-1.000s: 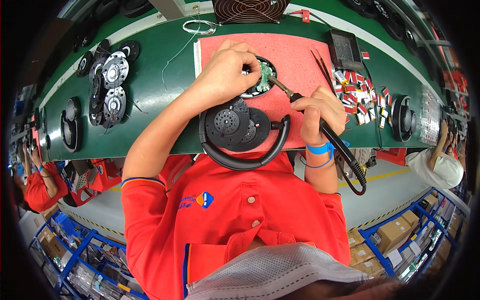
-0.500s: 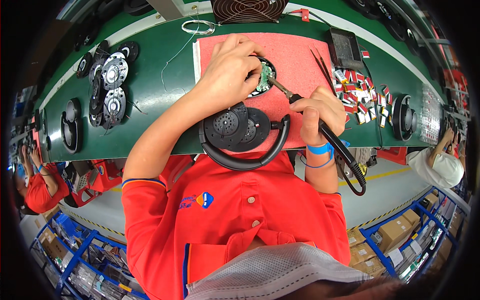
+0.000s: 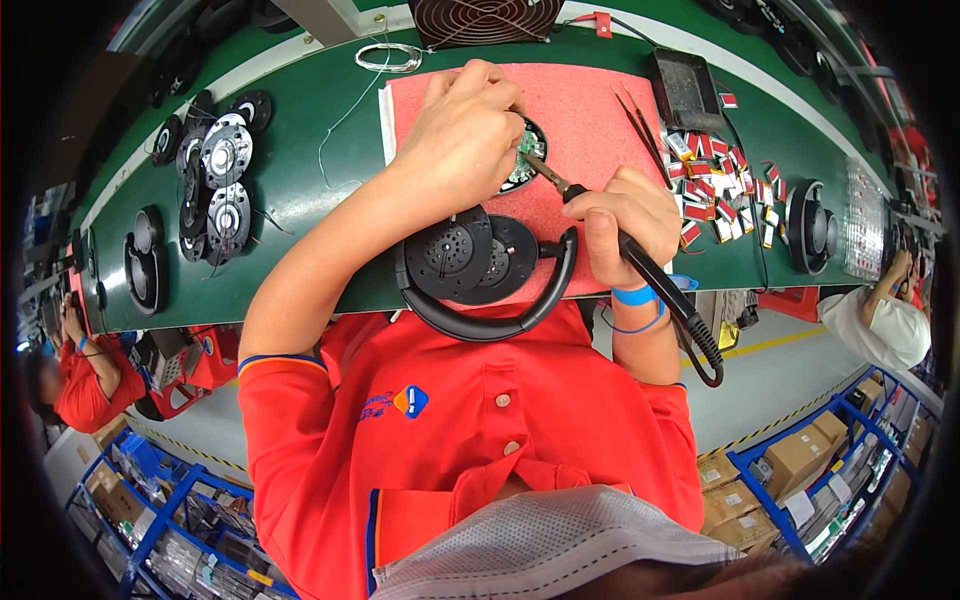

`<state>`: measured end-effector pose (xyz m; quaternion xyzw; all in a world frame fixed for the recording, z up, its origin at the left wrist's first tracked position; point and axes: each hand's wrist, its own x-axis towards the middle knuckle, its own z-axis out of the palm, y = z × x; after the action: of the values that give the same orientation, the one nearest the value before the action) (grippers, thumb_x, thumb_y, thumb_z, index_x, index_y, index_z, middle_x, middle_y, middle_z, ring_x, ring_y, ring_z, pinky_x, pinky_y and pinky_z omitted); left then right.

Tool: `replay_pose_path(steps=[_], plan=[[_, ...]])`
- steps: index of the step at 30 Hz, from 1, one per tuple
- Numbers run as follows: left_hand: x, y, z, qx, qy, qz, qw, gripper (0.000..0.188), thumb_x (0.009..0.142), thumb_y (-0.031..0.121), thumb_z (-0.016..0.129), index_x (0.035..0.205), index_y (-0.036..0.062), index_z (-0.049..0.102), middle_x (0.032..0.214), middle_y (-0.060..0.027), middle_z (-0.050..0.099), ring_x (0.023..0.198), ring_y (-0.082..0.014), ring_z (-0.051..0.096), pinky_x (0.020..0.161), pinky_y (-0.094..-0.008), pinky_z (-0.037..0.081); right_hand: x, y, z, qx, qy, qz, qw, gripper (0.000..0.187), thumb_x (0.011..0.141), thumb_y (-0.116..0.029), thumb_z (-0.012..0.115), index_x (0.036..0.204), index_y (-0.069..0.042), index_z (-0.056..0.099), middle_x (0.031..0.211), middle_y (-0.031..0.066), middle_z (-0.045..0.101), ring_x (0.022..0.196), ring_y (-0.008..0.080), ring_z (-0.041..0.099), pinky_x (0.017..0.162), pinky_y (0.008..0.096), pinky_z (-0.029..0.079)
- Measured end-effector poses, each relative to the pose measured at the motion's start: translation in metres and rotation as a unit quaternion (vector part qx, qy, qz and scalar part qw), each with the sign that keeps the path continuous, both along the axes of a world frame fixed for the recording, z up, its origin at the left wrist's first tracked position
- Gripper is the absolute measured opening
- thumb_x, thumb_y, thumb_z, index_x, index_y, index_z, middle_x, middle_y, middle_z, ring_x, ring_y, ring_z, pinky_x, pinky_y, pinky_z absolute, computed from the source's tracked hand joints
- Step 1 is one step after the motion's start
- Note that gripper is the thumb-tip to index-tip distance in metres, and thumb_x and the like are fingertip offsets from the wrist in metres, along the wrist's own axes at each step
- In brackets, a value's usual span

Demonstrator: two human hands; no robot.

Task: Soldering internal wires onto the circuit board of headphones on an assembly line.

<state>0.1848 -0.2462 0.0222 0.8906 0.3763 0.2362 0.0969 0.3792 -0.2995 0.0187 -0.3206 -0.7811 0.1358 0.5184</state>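
Note:
My left hand presses down on a round black earcup with a small green circuit board on the red mat. My right hand grips a black soldering iron like a pen, its tip touching the board. A black headphone with headband and two earcups lies at the mat's near edge, between my arms.
Tweezers and a black box lie right of the mat, beside several small red and white parts. Stacked round speaker parts sit on the green bench left. A fan stands behind. Other people work at both sides.

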Motion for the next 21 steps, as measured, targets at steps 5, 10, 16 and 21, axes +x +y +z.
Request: replay_pose_path(steps=[5,10,16,21], plan=[[0.0021,-0.0027,0.0029,0.003,0.023,0.011,1.000,0.009,0.067,0.005,0.063,0.072,0.0000,0.070,0.094,-0.0058,0.062,0.106,-0.0257,0.050,0.093,-0.0435,0.036,0.0001,0.0006,0.0008,-0.003,0.002,0.006,1.000,0.021,0.086,-0.014,0.057,0.068,-0.003,0.064,0.051,0.0047,0.049,0.045,0.0181,0.044,0.043,0.0307,0.031],[0.0032,-0.0038,0.0024,0.006,0.042,0.031,0.999,0.006,0.067,0.006,0.064,0.068,0.0006,0.065,0.101,-0.0038,0.062,0.107,-0.0239,0.049,0.088,-0.0400,0.038,0.0002,0.0005,0.0023,-0.004,-0.002,0.010,1.000,0.018,0.084,-0.012,0.057,0.070,-0.004,0.064,0.050,0.0038,0.047,0.044,0.0177,0.042,0.043,0.0303,0.032],[0.0037,-0.0038,0.0036,0.013,0.050,0.029,0.998,0.006,0.067,0.006,0.063,0.067,0.0008,0.065,0.101,-0.0039,0.062,0.107,-0.0241,0.049,0.088,-0.0404,0.038,0.0022,-0.0012,0.0016,0.003,0.017,0.006,1.000,0.020,0.085,-0.012,0.056,0.070,-0.003,0.063,0.050,0.0037,0.047,0.043,0.0173,0.042,0.043,0.0299,0.032],[0.0040,-0.0042,0.0041,0.013,0.040,0.026,0.999,0.007,0.066,0.005,0.063,0.069,0.0003,0.067,0.097,-0.0047,0.062,0.106,-0.0250,0.050,0.089,-0.0421,0.038,0.0019,-0.0004,0.0005,0.012,0.022,0.002,1.000,0.020,0.085,-0.013,0.056,0.069,-0.002,0.064,0.050,0.0036,0.048,0.043,0.0170,0.042,0.043,0.0301,0.031]])
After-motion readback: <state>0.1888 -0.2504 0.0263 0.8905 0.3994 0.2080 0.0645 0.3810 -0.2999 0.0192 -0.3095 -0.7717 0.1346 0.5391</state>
